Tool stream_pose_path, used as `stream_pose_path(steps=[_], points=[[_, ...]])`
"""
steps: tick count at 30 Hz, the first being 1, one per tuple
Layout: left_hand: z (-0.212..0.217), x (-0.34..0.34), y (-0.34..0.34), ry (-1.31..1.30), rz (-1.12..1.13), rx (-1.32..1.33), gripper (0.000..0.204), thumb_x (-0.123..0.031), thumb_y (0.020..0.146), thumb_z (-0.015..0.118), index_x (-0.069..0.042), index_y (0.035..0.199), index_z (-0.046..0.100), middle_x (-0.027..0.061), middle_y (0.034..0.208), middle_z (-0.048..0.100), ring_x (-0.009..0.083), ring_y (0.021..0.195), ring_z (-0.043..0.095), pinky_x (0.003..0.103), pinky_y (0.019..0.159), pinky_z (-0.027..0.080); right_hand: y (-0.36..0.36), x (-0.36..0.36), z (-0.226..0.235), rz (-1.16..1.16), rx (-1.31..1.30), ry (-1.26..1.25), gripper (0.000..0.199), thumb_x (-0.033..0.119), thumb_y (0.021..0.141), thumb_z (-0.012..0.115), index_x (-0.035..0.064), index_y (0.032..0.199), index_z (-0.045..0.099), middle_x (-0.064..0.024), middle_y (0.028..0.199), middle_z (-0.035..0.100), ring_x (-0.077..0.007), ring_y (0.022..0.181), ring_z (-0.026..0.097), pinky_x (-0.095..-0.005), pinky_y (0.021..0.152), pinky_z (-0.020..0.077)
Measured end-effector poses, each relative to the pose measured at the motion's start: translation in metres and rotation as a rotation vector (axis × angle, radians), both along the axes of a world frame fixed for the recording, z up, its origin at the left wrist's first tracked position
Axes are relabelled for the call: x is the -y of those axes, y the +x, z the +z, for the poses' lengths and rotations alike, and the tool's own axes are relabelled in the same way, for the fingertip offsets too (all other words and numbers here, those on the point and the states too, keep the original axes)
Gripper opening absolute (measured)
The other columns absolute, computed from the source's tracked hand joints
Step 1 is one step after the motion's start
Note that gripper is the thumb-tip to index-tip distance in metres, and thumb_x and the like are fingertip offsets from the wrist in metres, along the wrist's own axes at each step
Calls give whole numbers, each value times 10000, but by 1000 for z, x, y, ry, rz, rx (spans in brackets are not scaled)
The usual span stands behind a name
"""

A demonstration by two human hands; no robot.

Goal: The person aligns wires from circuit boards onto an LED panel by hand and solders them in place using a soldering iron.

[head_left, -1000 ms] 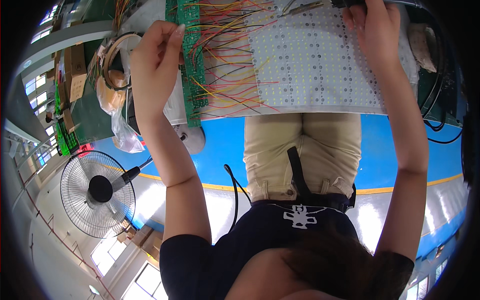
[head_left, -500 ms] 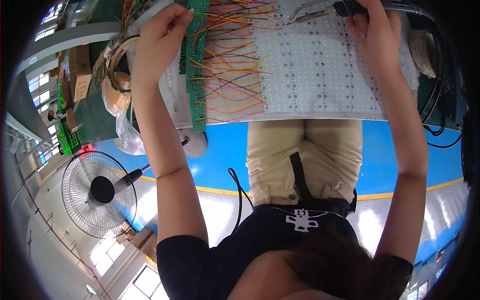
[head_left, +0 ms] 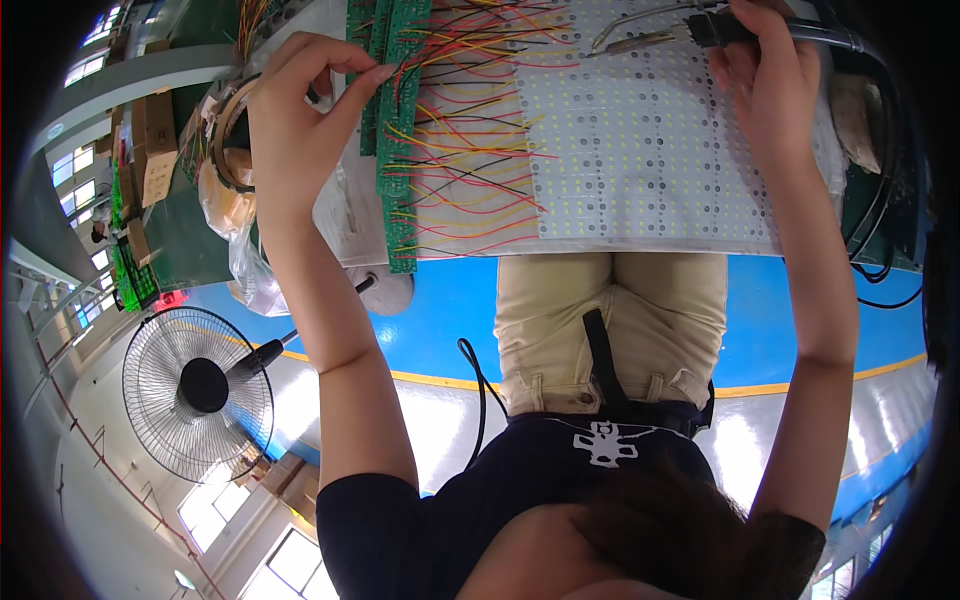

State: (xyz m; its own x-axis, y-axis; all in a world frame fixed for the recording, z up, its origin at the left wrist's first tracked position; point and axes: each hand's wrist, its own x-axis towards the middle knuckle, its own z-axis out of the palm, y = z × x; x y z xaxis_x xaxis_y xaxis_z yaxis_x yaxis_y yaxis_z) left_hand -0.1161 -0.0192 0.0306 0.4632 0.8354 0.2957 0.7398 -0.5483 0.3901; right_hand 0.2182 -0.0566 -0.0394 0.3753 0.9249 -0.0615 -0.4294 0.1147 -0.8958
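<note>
My left hand [head_left: 305, 120] pinches thumb and forefinger together on the end of a thin wire, at the left edge of a long green circuit board [head_left: 398, 200]. Red, black and yellow wires [head_left: 465, 155] run from this board to a white panel [head_left: 620, 190] dotted with rows of small yellowish and dark round spots. In my right hand [head_left: 775, 90] is a soldering iron [head_left: 715, 30], its metal tip pointing left above the panel. A thin metal tube [head_left: 640, 14] runs beside the tip. Further green boards partly show behind the long one.
A roll of tape [head_left: 226, 140] and a clear plastic bag [head_left: 250, 265] lie left of my left forearm. Black cables [head_left: 880, 190] hang at the right edge of the bench. A standing fan [head_left: 200, 385] is at the lower left, with cardboard boxes [head_left: 155, 150] farther off.
My left hand has turned and shifted slightly left and down, its pinch now at the board's edge lower down. The iron moved slightly right and down. Boards and panel sit slightly lower in view.
</note>
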Motion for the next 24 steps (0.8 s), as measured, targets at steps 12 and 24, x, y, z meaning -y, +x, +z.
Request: stream_pose_path(steps=[12, 24], points=[[-6, 26, 12, -31, -25, 16, 180, -52, 795, 817, -61, 968, 770, 63, 986, 667, 179, 799, 599, 292, 684, 468, -1, 2, 3, -23, 43, -28, 169, 102, 978, 566, 114, 824, 497, 25, 492, 375, -117, 371, 327, -284, 396, 349], [-13, 40, 9, -157, -112, 74, 129, -49, 785, 820, -54, 907, 779, 66, 968, 619, 201, 849, 635, 318, 744, 500, 41, -12, -63, 141, -393, 55, 172, 106, 977, 560, 122, 821, 489, 28, 490, 376, -107, 365, 325, -275, 387, 332]])
